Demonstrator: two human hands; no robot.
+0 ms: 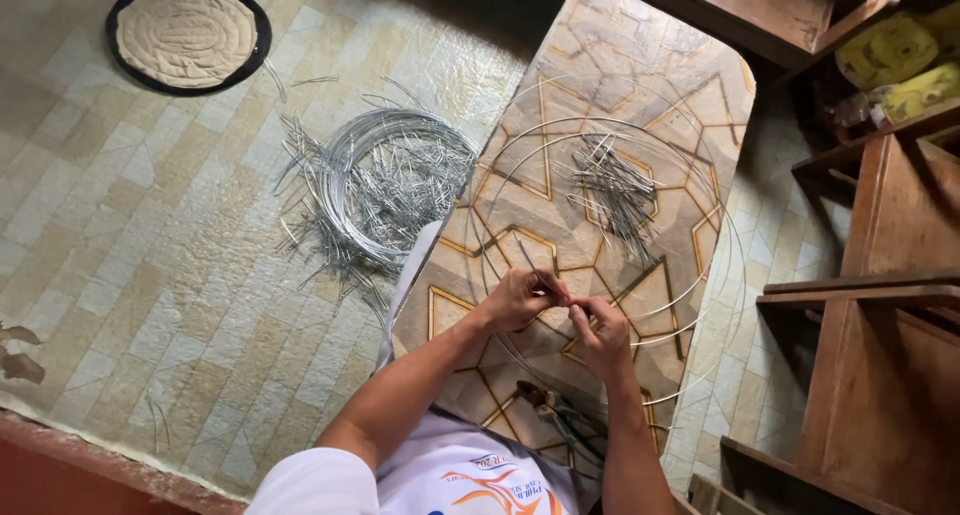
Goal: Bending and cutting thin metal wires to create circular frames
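My left hand point(520, 297) and my right hand point(600, 330) meet over a low patterned table point(690, 85). Both pinch a short piece of thin wire at the rim of a large wire ring point(500, 190) that lies on the tabletop. A second, wider wire ring point(738, 265) overhangs the table's right edge. A small heap of cut wire pieces point(615, 190) rests inside the rings, just beyond my hands. Pliers with coloured handles point(550, 407) lie on the table near my body.
On the tiled floor to the left sits a coil of wire hoops point(345, 180) amid many scattered short wires. A round woven mat point(187, 35) lies farther back left. Wooden furniture point(880, 325) stands close on the right, with yellow bundles point(890, 50) on a shelf.
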